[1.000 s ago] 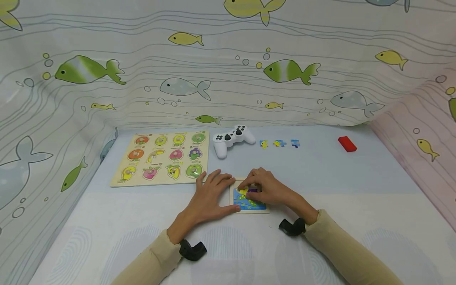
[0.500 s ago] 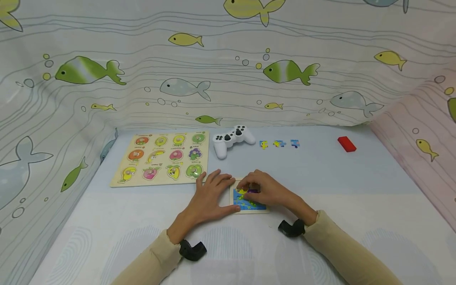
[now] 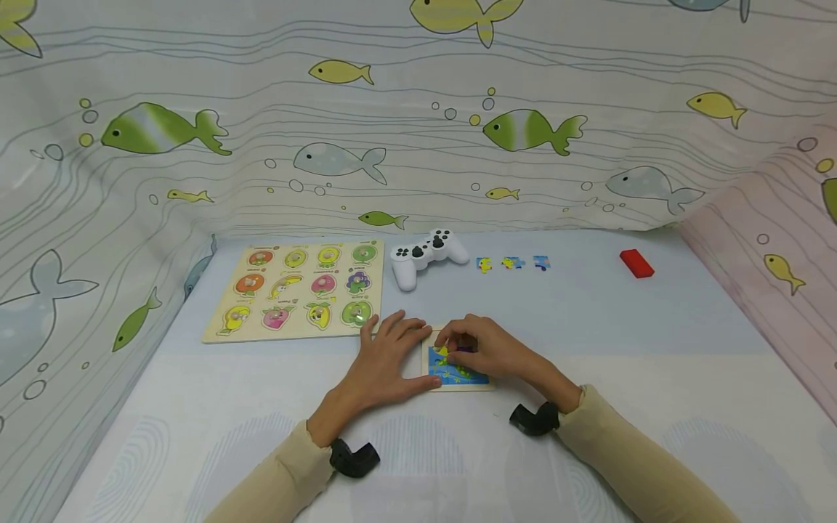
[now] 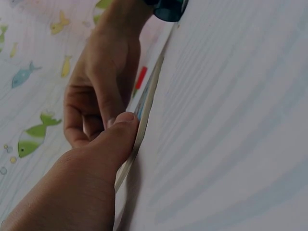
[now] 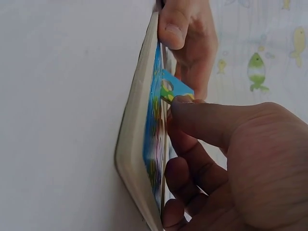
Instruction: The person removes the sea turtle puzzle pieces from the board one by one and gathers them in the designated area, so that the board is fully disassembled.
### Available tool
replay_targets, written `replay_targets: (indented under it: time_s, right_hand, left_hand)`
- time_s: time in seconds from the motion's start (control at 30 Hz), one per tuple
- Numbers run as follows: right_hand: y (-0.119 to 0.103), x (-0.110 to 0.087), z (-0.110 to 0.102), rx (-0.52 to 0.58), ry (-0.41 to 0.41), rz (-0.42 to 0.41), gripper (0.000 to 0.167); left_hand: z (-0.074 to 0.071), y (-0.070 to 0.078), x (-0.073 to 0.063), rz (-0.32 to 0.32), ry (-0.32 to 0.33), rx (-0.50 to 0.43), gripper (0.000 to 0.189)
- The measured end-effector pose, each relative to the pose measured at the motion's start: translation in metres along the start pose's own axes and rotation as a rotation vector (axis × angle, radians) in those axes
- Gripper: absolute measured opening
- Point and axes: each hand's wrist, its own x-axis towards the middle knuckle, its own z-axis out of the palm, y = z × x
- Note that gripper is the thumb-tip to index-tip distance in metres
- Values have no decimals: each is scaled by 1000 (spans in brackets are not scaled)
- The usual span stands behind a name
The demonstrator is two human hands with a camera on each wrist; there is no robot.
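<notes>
- I see the left hand point(image 3: 382, 367) just below the middle of the head view, fingers spread wide, its thumb on the near edge of a small puzzle board point(image 3: 467, 388).
- I see the right hand point(image 3: 493, 347) just right of it, pinching a blue, yellow and green puzzle piece point(image 5: 177, 86) that tilts up from the board in the right wrist view.
- The small board lies flat on the counter point(image 3: 575, 312), between the two hands.
- Three loose pieces point(image 3: 513, 263) sit in a row above the right hand.
- A white game controller point(image 3: 429, 254) is left of them.
- A big fruit board point(image 3: 303, 294) lies left of centre.
- A red block point(image 3: 636, 264) sits right.
</notes>
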Motion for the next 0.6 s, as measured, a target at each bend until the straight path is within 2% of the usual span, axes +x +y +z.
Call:
replay_targets:
  time_s: [0.33,0.6]
  right_hand:
    - [1,2,0,107,-32,-4,19]
    - [2,2,-1,118,-37,-13,18]
  left_hand:
    - [0,0,0,10,10,4,80]
    - [0,0,0,15,11,-7,80]
